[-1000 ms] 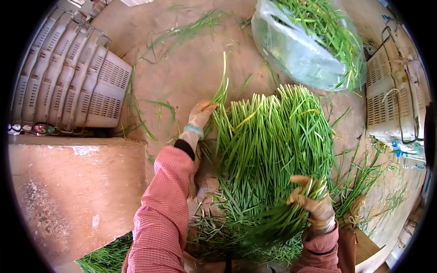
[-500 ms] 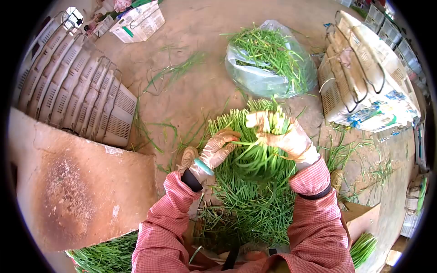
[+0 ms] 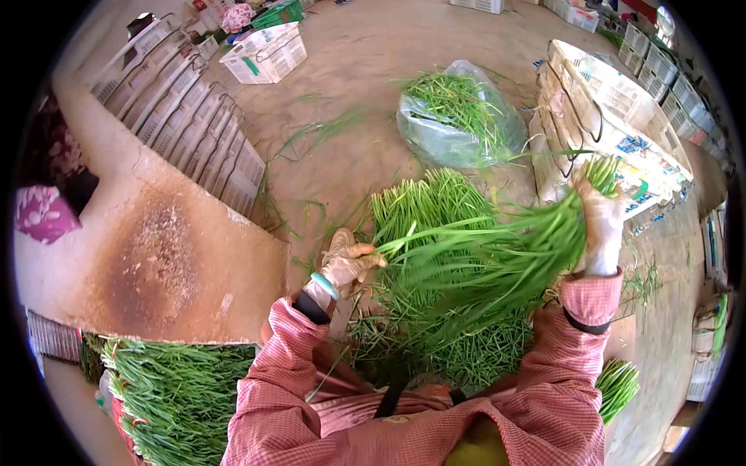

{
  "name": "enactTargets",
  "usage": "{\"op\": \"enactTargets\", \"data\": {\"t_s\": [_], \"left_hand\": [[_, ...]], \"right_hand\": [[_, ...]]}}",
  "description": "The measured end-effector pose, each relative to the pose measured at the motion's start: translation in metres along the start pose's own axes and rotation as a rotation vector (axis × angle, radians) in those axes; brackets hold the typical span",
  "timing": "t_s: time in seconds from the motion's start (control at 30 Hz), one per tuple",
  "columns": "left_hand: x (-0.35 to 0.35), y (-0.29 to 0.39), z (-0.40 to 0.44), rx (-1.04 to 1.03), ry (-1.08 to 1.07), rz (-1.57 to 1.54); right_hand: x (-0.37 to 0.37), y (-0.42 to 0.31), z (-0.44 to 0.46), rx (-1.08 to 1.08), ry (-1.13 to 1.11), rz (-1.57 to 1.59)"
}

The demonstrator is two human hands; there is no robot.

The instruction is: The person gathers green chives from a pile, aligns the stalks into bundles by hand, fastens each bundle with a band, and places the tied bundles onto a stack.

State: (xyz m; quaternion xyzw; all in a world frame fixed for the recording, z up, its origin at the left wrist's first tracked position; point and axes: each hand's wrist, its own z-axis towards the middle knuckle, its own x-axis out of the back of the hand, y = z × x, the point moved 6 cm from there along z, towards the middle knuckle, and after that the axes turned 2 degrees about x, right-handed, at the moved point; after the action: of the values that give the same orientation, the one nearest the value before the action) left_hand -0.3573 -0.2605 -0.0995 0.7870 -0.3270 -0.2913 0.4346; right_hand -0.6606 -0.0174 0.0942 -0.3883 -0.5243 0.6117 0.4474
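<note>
Both hands wear thin translucent gloves. My right hand [image 3: 602,221], raised at the right, is closed around a bunch of green chives [image 3: 536,237]. Its pale cut ends poke up above the fist, and the long leaves sweep left, blurred by motion. My left hand [image 3: 346,262], with a pale green bangle [image 3: 325,285] at the wrist, pinches a few chive stalks at the left end of the spread leaves. Between and below the hands lies a large pile of chives [image 3: 431,202], its cut ends toward the far side. Loose leaves cover the lower part of the pile.
A clear plastic bag [image 3: 423,140] of chive scraps sits on the floor ahead. White crates [image 3: 622,93] stand at right, and stacked crates [image 3: 194,116] lean at left. A stained board [image 3: 241,272] juts in from the left, above bundled chives [image 3: 179,396].
My right hand has swung right and up with the bunch, away from my left hand. My left hand has moved slightly left, pinching stalks. The camera view has shifted, showing more chives at lower left.
</note>
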Motion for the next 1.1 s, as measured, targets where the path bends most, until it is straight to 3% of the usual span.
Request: {"op": "enactTargets", "data": {"t_s": [0.03,0.13,0.2,0.27,0.33,0.37,0.43,0.47,0.5,0.53,0.57,0.6,0.67,0.73,0.8,0.83,0.87,0.93,0.97,1.0,1.03,1.1], "left_hand": [[0.002,-0.001,-0.008,-0.024,0.006,-0.044],[0.000,0.002,-0.032,-0.059,0.034,-0.136],[0.012,-0.003,-0.038,-0.072,0.056,-0.179],[0.032,0.005,-0.057,-0.135,0.068,-0.056],[0.029,0.005,-0.074,-0.122,0.130,-0.041],[0.012,0.010,-0.079,-0.136,0.046,-0.044],[-0.038,0.030,-0.099,-0.088,-0.102,-0.126],[-0.050,0.030,-0.097,-0.148,-0.089,0.019],[-0.065,0.027,-0.094,-0.182,-0.134,0.094],[-0.078,0.023,-0.093,-0.217,-0.169,0.166],[-0.082,0.016,-0.095,-0.169,-0.117,0.157],[-0.074,0.015,-0.093,-0.258,-0.099,0.354],[-0.048,0.036,-0.114,-0.540,0.109,0.269],[-0.045,0.055,-0.139,-0.671,-0.076,-0.267],[-0.073,0.042,-0.150,-0.729,-0.287,-0.174],[-0.090,0.015,-0.149,-0.570,-0.307,-0.184],[-0.105,-0.009,-0.148,-0.416,-0.318,-0.196],[-0.102,0.005,-0.168,-0.372,-0.168,-0.666],[-0.075,-0.002,-0.166,-0.391,-0.073,-0.785],[-0.045,-0.008,-0.167,-0.415,0.027,-0.907],[-0.008,0.007,-0.179,-0.522,0.145,-1.064],[0.068,0.039,-0.205,-0.645,0.013,-1.224]], "right_hand": [[-0.003,-0.009,-0.015,0.028,-0.136,-0.037],[-0.003,0.007,-0.056,-0.055,-0.264,-0.147],[0.026,0.023,-0.049,-0.026,-0.213,-0.149],[0.062,0.017,-0.043,-0.082,0.043,0.006],[0.052,0.016,-0.055,-0.156,-0.045,-0.113],[0.019,0.033,-0.069,-0.221,-0.285,0.138],[-0.040,0.013,-0.121,-0.103,-0.652,-0.071],[-0.066,0.015,-0.146,-0.300,-0.781,0.165],[-0.088,0.026,-0.159,-0.260,-0.908,0.264],[-0.107,0.032,-0.168,-0.291,-1.032,0.089],[-0.125,0.033,-0.171,-0.236,-0.994,-0.121],[-0.116,0.015,-0.174,-0.282,-0.869,-0.042],[-0.126,0.010,-0.166,-0.234,-0.986,0.128],[-0.135,-0.002,-0.164,-0.312,-1.022,0.262],[-0.159,-0.031,-0.187,-0.350,-1.173,0.312],[-0.178,-0.024,-0.192,-0.303,-1.169,0.027],[-0.200,-0.041,-0.217,-0.357,-1.238,0.183],[-0.253,-0.036,-0.249,-0.158,-1.272,0.121],[-0.271,-0.058,-0.264,0.060,-1.326,-0.195],[-0.295,-0.070,-0.285,0.001,-1.541,-0.224],[-0.317,-0.077,-0.298,0.147,-1.545,-0.208],[-0.349,-0.080,-0.327,0.325,-1.622,-0.239]]}}
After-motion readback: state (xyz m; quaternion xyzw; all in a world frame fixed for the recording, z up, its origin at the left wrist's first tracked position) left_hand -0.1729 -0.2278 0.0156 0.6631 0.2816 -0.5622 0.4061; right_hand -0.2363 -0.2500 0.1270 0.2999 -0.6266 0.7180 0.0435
